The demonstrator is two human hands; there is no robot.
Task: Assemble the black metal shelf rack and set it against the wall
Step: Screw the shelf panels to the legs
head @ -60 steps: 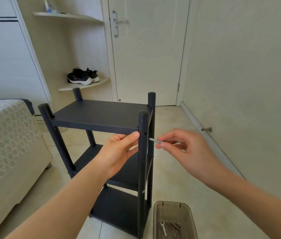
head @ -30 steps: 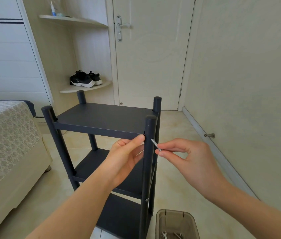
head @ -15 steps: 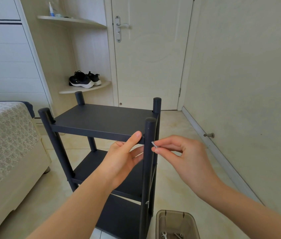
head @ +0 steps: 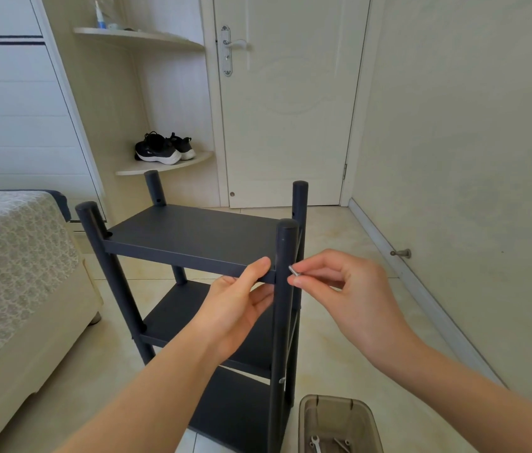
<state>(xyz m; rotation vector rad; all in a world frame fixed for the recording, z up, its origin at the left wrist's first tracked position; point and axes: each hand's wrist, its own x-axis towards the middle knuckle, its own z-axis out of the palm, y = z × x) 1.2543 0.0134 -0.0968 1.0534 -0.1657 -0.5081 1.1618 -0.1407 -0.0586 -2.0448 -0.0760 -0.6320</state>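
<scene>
The left hand (head: pixel 235 308) grips the top shelf (head: pixel 192 237) by its front edge. The right hand (head: pixel 352 289) pinches one screw (head: pixel 294 271) in its fingers (head: pixel 320 260) at the near post (head: pixel 282 328). The rack (head: pixel 173 318) has three shelves and four posts.

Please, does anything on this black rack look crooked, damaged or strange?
Nothing looks damaged. One oddity: low on the near right post, a silver screw sticks out, seemingly not driven home. The right hand pinches a second screw higher up.
</scene>
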